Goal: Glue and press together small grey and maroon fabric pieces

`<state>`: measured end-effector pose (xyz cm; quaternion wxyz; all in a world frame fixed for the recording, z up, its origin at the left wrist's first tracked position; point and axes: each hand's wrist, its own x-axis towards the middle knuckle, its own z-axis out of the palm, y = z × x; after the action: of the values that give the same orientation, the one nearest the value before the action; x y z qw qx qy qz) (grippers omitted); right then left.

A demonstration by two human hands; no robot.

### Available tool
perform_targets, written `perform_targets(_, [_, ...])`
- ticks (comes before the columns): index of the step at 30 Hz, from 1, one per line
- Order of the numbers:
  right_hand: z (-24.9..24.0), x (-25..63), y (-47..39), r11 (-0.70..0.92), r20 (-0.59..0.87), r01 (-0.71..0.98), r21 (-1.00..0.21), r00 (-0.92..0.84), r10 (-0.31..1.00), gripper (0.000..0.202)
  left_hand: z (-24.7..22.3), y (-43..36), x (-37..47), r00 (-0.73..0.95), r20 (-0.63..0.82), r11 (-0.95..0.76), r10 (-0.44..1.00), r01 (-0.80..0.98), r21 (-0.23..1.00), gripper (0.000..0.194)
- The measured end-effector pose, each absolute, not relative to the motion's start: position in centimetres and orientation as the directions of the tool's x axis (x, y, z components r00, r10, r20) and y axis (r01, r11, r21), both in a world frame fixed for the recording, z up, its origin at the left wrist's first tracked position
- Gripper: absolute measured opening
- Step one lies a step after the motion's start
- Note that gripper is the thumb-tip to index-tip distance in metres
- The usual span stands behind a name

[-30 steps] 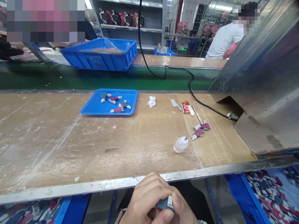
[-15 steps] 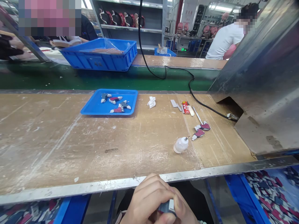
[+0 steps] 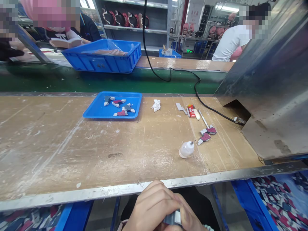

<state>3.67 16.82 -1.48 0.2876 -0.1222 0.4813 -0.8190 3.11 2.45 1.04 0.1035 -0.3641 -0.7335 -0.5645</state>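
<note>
Below the table's front edge my left hand (image 3: pixel 151 205) and my right hand (image 3: pixel 190 219) are pressed together around a small grey and white piece (image 3: pixel 173 218), mostly hidden by my fingers. Both hands are partly cut off by the bottom of the view. On the wooden table (image 3: pixel 72 150) ahead, a small white squeeze bottle (image 3: pixel 185 149) lies on its side. Two red and grey cut pieces (image 3: pixel 207 133) rest just right of it. A shallow blue tray (image 3: pixel 96 112) farther back holds several similar pieces.
A thin tool (image 3: pixel 203 118), a red packet (image 3: pixel 191 110) and crumpled paper (image 3: pixel 156 105) lie behind the bottle. A metal housing (image 3: pixel 276 89) with a black cable (image 3: pixel 204 104) fills the right. Past the green belt (image 3: pixel 72 81) stands a blue crate (image 3: pixel 103 61); other people work beyond. A bin of pieces (image 3: pixel 276 199) sits under the table.
My hands have sunk slightly lower in view, still closed on the small piece. A person at the far left has leaned further into view holding something flat.
</note>
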Motion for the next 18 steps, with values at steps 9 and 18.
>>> perform_targets(9, [-2.6, 4.1, 16.9, -0.389, -0.074, 0.345, -0.854, -0.821, -0.566, 0.055, 0.4, 2.9, 2.1, -0.64, 0.679, 0.049, 0.36, 0.739, 0.672, 0.033])
perform_targets(18, [-2.2, 4.0, 17.1, -0.365, -0.082, 0.352, -0.862, -0.808, -0.584, 0.053, 0.8, 2.8, 2.2, -0.638, 0.672, 0.077, 0.376, 0.745, 0.663, 0.034])
